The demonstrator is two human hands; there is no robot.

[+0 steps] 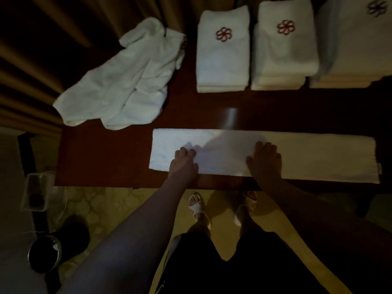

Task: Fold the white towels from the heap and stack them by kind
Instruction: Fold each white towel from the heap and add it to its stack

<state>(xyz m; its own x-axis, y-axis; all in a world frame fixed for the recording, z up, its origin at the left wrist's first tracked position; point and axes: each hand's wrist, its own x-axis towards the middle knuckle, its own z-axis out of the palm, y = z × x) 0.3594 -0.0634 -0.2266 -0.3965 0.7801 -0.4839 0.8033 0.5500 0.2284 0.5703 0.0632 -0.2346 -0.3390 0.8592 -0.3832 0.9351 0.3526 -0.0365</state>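
One head-worn view — looking steeply down, close over the table (118, 158) edge — wide-angle.

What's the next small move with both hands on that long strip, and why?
Probably fold one end of the long towel strip over toward the middle. It lies flat along the table's near edge, already narrowed lengthwise but far longer than the folded stacks behind. The left hand and right hand rest near its centre, so one must first shift to an end.
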